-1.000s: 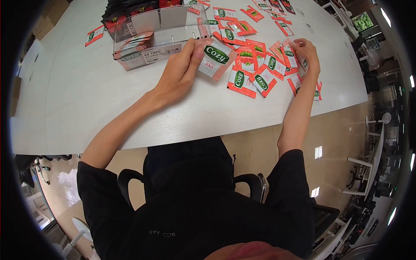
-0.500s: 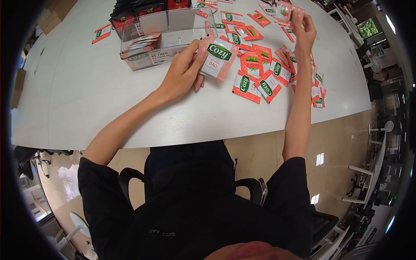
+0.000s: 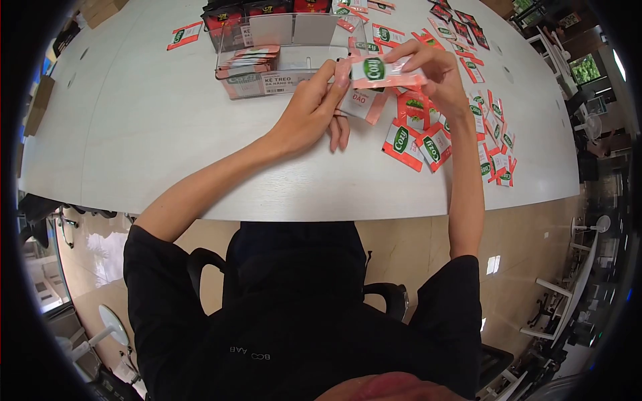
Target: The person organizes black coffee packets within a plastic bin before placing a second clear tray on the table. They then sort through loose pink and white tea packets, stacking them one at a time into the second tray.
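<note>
My left hand (image 3: pixel 311 110) pinches a white and peach Cozy tea sachet (image 3: pixel 363 100) by its left edge, above the table. In my right hand (image 3: pixel 438 77) is another Cozy tea sachet (image 3: pixel 376 69), held crosswise over the first and covering its upper part. The two overlap, with the right one's far end close to my left fingertips. Just beyond my left hand stands a clear plastic organizer (image 3: pixel 309 79) with a stack of Cozy sachets (image 3: pixel 251 59) in its left front compartment. Loose Cozy sachets (image 3: pixel 403 144) lie beneath and beside my right hand.
Black and red sachets (image 3: pixel 267 8) fill the organizer's back row. More Cozy sachets (image 3: pixel 496 127) are scattered right of my right forearm, with dark sachets (image 3: pixel 463 30) farther back. One lone sachet (image 3: pixel 184 35) lies left of the organizer. The white table's (image 3: pixel 267 200) near edge runs before my lap.
My right hand has come in from the far right with its sachet, which now overlaps the one in my left hand. The camera view has shifted slightly, moving the table contents rightward.
</note>
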### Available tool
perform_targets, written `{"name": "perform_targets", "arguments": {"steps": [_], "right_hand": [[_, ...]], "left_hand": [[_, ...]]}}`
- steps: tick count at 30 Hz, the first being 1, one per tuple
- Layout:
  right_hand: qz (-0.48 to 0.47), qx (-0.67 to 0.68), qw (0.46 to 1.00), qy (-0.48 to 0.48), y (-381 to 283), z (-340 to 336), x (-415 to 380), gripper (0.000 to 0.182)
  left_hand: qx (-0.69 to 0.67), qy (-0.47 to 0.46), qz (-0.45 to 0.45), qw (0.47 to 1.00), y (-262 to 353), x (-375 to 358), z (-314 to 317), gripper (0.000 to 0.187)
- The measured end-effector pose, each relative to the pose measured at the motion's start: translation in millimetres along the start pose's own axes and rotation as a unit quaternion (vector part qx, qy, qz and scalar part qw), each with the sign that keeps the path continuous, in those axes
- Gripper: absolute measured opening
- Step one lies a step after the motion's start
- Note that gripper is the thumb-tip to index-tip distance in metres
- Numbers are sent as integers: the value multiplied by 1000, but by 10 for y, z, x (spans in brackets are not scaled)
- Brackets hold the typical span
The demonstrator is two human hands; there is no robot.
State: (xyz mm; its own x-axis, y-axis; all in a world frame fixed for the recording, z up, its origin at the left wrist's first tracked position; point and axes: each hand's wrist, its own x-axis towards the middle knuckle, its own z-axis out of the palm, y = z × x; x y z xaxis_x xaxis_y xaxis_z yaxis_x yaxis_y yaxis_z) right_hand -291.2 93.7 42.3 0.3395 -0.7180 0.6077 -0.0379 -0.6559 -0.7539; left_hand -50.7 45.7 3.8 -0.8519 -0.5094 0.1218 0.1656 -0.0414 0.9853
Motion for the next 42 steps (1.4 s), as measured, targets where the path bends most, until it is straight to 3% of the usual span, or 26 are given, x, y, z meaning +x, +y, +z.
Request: {"name": "perform_targets", "arguments": {"steps": [2, 4, 5, 7, 10, 11, 13, 16, 20, 22, 29, 32, 34, 35, 38, 42], "right_hand": [[38, 17, 999, -30, 1, -4, -24, 19], [94, -29, 995, 23, 8, 6, -39, 18], [94, -29, 995, 23, 6, 6, -43, 18], [101, -162, 979, 74, 3, 1, -38, 20], [61, -173, 975, 125, 24, 78, 8, 32], [61, -173, 975, 125, -3, 113, 19, 32], [164, -193, 959, 123, -91, 195, 39, 43], [186, -258, 945, 73, -105, 278, 49, 52], [195, -332, 922, 26, -8, 261, 9, 55], [110, -352, 928, 44, 33, 235, -2, 57], [18, -202, 972, 118, 28, 241, 57, 39], [81, -214, 967, 115, 1, 227, 37, 27], [104, -148, 977, 117, 25, 233, 16, 19], [186, -108, 970, 113, -57, 222, 9, 16], [145, -117, 979, 84, -23, 186, 28, 22], [139, -93, 984, 60, 54, 79, -51, 25]], "left_hand": [[-14, 10, 13, 1000, -16, 5, 14, 24], [-29, 20, 27, 999, -32, 13, 22, 23], [-34, 25, 39, 998, -38, 17, 20, 23], [-40, 32, 53, 997, -41, 29, 20, 23], [-49, 48, 74, 995, -54, 45, 24, 24], [-40, 54, 92, 994, -74, 52, 25, 25], [-30, 59, 109, 992, -100, 65, 41, 25], [0, 66, 153, 986, -138, 77, 59, 28], [81, 74, 167, 980, -133, 71, 56, 31], [102, 80, 156, 979, -84, 50, 60, 32], [171, 81, 135, 973, -26, 12, 67, 33], [176, 90, 160, 967, -72, 39, 60, 33], [185, 95, 172, 963, -117, 34, 43, 33], [203, 96, 186, 956, -104, 35, 24, 35], [219, 118, 183, 951, -61, 9, 77, 37], [323, 135, 244, 904, -144, 35, 23, 39]]}}
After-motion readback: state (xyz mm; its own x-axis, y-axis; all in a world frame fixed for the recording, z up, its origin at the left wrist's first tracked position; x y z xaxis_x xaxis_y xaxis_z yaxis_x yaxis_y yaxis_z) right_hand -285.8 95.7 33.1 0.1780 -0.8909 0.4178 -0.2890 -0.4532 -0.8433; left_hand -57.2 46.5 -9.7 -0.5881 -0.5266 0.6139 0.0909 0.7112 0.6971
